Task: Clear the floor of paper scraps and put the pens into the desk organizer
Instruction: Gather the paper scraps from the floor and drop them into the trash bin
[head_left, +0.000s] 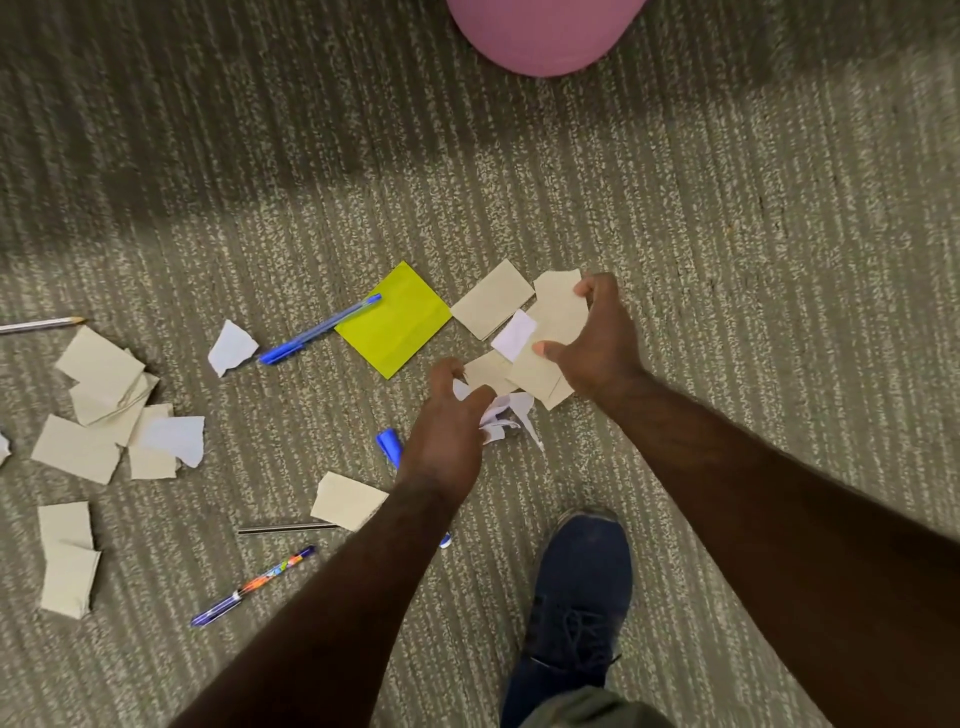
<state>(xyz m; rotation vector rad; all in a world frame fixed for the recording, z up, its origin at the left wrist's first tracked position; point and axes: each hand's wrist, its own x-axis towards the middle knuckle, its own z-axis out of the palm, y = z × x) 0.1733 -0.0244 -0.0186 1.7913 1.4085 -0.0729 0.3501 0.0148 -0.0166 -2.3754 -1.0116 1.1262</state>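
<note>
Ribbed grey-beige carpet floor (675, 218), short speckled pile in diagonal bands. Torn beige paper scraps, flat and roughly rectangular, lie in loose clusters at left (98, 410) and centre. One square yellow-green sheet (397, 318) lies flat; the translucent blue capped pen (319, 330) rests with its tip end on the sheet's left corner. A patterned orange-and-blue pen (253, 584) lies lower left, a thin dark stick pen (288, 528) above it, a pencil (41, 324) at far left.

Right hand (592, 340): arm extended, grip clamped on a stack of beige scraps (553, 332), thumb underneath and fingers over the top edge. Left hand (447, 426): fingers curled down, grip closed on crumpled white paper (511, 413). A second blue pen (389, 446) is partly hidden beside the left wrist.

No readable writing.
</note>
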